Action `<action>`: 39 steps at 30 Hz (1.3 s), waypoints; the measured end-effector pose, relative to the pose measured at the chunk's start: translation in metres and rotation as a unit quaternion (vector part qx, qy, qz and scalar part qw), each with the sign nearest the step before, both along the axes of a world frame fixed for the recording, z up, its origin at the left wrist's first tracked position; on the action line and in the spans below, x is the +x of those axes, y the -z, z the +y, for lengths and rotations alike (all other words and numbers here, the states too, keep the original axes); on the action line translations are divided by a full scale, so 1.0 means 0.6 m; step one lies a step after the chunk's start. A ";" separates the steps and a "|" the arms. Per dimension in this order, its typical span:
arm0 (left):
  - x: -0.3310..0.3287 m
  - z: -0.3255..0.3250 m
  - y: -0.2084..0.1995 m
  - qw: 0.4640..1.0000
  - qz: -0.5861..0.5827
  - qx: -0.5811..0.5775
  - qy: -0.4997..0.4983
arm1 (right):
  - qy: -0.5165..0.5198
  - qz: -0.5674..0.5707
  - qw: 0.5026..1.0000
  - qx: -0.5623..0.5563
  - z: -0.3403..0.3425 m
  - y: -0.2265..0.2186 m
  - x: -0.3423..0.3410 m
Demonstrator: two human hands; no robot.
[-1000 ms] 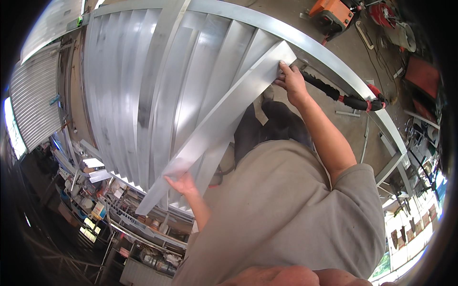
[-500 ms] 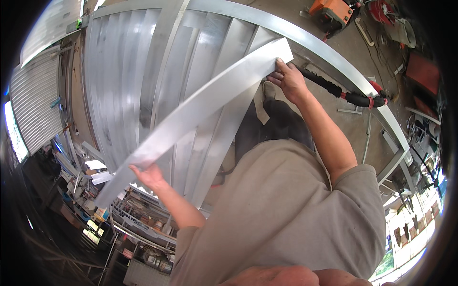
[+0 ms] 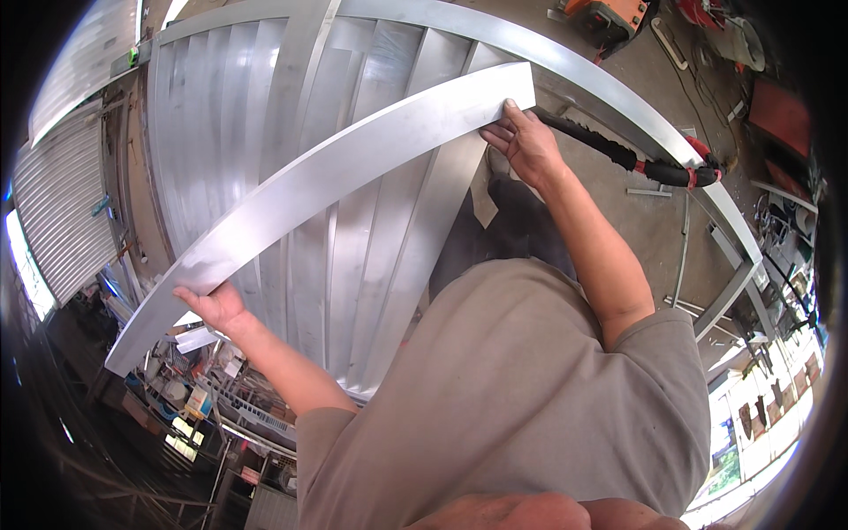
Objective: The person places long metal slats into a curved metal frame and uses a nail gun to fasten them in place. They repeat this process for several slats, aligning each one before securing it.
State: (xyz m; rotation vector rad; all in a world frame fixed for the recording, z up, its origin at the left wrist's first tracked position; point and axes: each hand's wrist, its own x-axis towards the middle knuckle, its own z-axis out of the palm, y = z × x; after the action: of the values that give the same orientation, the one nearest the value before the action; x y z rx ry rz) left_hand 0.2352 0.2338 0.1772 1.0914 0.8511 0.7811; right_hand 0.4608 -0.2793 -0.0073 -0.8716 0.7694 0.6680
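A long, flat silver metal slat (image 3: 327, 172) is held up across my front, running from the far right down to the near left. My right hand (image 3: 527, 146) grips its far end, thumb on the upper face and fingers beneath. Closer to its other end, my left hand (image 3: 212, 306) holds the lower edge, thumb over the face. Under the slat lies a large metal frame (image 3: 601, 84) with several slats (image 3: 380, 238) set side by side in it. A black-wrapped torch cable (image 3: 592, 146) crosses the frame's right side, partly behind my right hand.
An orange machine (image 3: 609, 22) stands on the floor at the far right, near a white bucket (image 3: 740, 50). Corrugated sheet metal (image 3: 66, 199) leans at the left. Cluttered shelves (image 3: 256, 420) are at the near left. A red panel (image 3: 782, 124) is at the right.
My left hand has slid outward to the left and slightly up. The slat's near end swung left, and its face now turns more toward me. My right hand shifted slightly left and up.
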 end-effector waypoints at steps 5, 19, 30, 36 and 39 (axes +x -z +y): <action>-0.045 -0.036 0.036 0.998 0.034 -0.026 -0.048 | -0.031 -0.017 0.999 -0.015 -0.011 0.000 0.000; -0.268 -0.240 0.144 0.981 -0.015 -0.176 -0.074 | -0.112 -0.044 0.990 -0.072 -0.063 0.018 0.008; -0.410 -0.435 0.187 0.909 -0.075 -0.352 -0.213 | -0.149 -0.051 0.977 -0.145 -0.095 0.025 0.016; -0.411 -0.461 0.186 0.878 -0.074 -0.391 -0.265 | -0.172 -0.069 0.973 -0.139 -0.101 0.024 0.020; -0.394 -0.444 0.182 0.889 -0.051 -0.363 -0.276 | -0.165 -0.062 0.972 -0.156 -0.092 0.019 0.018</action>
State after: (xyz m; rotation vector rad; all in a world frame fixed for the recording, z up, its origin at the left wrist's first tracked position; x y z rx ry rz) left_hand -0.0011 -0.0326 0.0682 0.1276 1.2502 0.8647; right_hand 0.4718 -0.3347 -0.0189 -1.3362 0.6314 0.7870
